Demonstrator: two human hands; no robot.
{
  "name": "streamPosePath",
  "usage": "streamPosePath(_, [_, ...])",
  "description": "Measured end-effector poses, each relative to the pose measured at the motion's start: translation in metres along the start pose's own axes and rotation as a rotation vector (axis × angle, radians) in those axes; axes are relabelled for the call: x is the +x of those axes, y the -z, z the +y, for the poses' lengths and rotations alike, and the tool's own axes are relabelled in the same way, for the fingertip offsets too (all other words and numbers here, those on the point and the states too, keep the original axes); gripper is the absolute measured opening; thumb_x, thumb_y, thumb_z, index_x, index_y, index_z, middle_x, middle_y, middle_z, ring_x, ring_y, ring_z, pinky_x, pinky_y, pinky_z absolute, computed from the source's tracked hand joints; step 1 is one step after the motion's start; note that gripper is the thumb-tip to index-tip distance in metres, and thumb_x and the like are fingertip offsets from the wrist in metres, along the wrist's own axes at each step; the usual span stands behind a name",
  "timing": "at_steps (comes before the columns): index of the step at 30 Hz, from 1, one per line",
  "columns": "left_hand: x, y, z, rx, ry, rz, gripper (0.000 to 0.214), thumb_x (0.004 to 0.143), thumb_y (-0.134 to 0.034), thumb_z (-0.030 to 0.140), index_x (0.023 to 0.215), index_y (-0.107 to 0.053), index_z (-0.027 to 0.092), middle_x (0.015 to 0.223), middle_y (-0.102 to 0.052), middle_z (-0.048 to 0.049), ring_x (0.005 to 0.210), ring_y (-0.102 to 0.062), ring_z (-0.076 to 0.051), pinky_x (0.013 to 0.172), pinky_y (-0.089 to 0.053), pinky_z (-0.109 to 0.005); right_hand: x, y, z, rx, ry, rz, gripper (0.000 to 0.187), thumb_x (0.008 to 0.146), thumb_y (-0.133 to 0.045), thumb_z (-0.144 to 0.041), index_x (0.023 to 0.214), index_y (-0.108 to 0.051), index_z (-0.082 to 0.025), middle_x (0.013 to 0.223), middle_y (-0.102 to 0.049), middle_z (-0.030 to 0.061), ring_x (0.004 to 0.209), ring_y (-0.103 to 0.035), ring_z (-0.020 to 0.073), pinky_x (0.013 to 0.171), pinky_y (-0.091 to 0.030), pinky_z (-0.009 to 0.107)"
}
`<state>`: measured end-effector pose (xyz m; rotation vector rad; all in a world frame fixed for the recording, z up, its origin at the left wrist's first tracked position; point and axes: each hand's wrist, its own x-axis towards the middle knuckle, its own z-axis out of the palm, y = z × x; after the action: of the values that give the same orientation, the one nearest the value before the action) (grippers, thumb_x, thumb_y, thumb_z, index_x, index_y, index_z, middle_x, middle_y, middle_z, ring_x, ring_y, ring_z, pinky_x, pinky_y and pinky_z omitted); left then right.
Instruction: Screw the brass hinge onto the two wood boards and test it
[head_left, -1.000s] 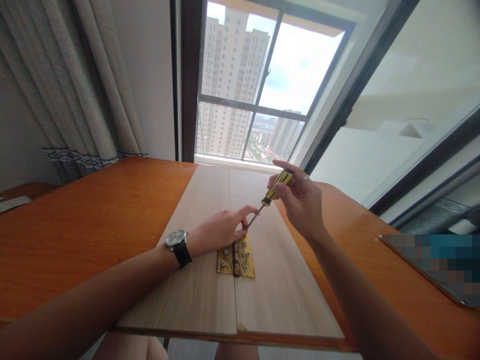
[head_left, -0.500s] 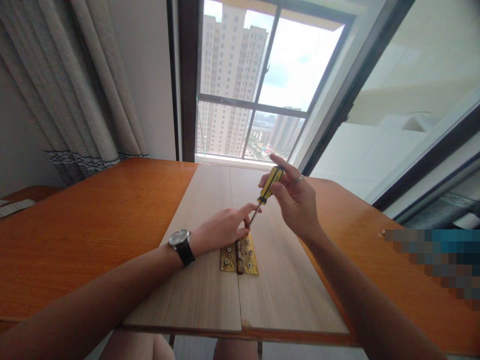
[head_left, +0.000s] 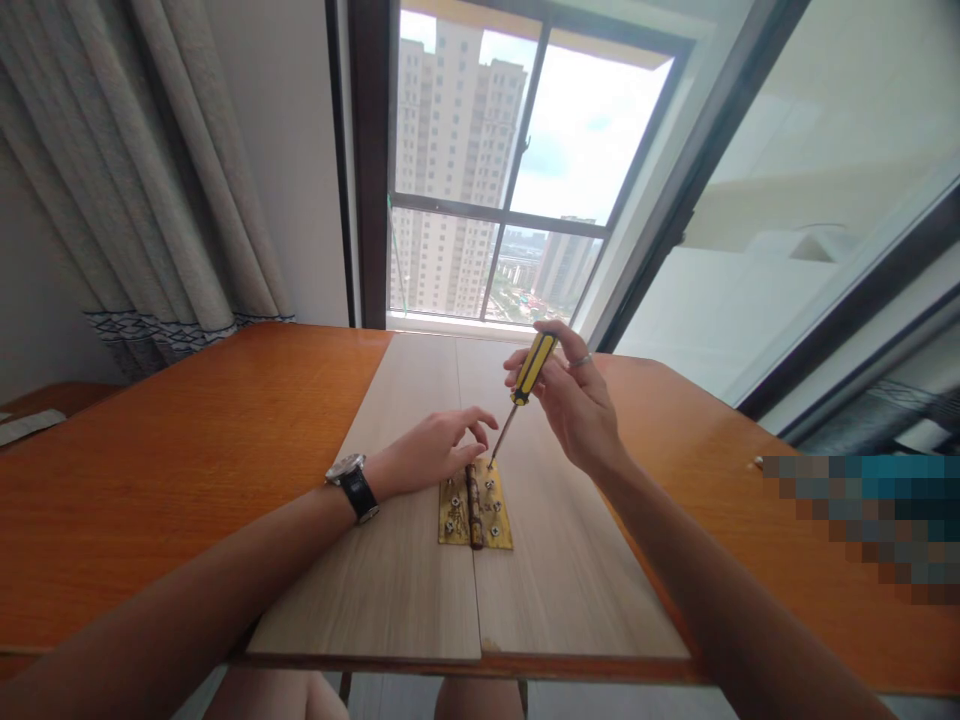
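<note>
Brass hinge [head_left: 475, 508]: tarnished, spanning the seam of two pale boards [head_left: 390, 580]
Right hand [head_left: 574, 400]: pinching a yellow-black screwdriver [head_left: 534, 367], tip at hinge
Left hand [head_left: 427, 455]: loosely curled, empty, just beside hinge

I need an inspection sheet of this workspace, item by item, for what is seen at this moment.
Surface: orange wooden table.
Job's things: brass hinge with screws, across the seam of two pale boards; screwdriver, its tip just above the hinge.
Clutter: blurred object on the table, right side.
Hands: right hand holds the screwdriver; left hand, empty, beside the hinge.
Cables: nothing seen.
Surroundings: curtain; window; tower blocks outside.
</note>
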<state>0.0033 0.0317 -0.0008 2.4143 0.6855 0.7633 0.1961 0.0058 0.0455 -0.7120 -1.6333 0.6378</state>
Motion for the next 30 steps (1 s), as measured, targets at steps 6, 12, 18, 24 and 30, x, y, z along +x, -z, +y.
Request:
streamPosePath(6, [0.001,0.0,0.002,0.022,-0.103,-0.003,0.02,0.096,-0.048,0.02,0.094,-0.068,0.015,0.094,-0.068,-0.005,0.084,-0.061,-0.015,0.083,-0.046,-0.027,-0.001,-0.003,-0.007,0.033,0.019,-0.017,0.033,0.091,-0.06,-0.036,0.122,-0.049,-0.032,0.1,-0.063,0.0016,0.086,-0.066,0.0182,0.083,-0.057,0.041])
streamPosePath(12, [0.001,-0.001,0.004,0.004,-0.119,0.006,0.02,0.097,-0.051,0.026,0.096,-0.068,0.016,0.096,-0.069,-0.0054,0.088,-0.062,-0.016,0.085,-0.046,-0.028,-0.002,-0.011,-0.013,-0.022,0.046,0.055,0.042,0.079,-0.075,-0.036,0.109,-0.047,-0.031,0.084,-0.054,-0.0025,0.074,-0.058,0.0156,0.064,-0.054,0.031])
streamPosePath(18, [0.006,-0.003,0.003,-0.057,-0.111,0.025,0.023,0.097,-0.054,0.031,0.092,-0.07,0.016,0.093,-0.069,-0.0054,0.089,-0.063,-0.017,0.083,-0.047,-0.027,-0.004,-0.017,-0.011,-0.073,0.089,0.058,0.043,0.08,-0.072,-0.033,0.113,-0.043,-0.032,0.083,-0.05,-0.0028,0.071,-0.053,0.0156,0.064,-0.05,0.031])
streamPosePath(24, [0.008,-0.004,-0.001,-0.074,-0.124,0.014,0.025,0.096,-0.056,0.03,0.086,-0.071,0.015,0.088,-0.067,-0.0051,0.086,-0.062,-0.016,0.081,-0.047,-0.025,-0.009,-0.016,-0.014,-0.099,0.111,-0.001,0.037,0.092,-0.058,-0.034,0.128,-0.051,-0.032,0.098,-0.059,0.0032,0.088,-0.059,0.02,0.078,-0.052,0.038])
streamPosePath(30, [0.008,-0.003,-0.001,-0.068,-0.122,0.014,0.025,0.098,-0.053,0.029,0.09,-0.072,0.015,0.091,-0.068,-0.0054,0.089,-0.063,-0.017,0.083,-0.047,-0.025,-0.008,-0.014,-0.016,0.054,0.079,-0.033,0.034,0.095,-0.054,-0.028,0.129,-0.054,-0.031,0.106,-0.066,0.0038,0.091,-0.064,0.0191,0.08,-0.054,0.038])
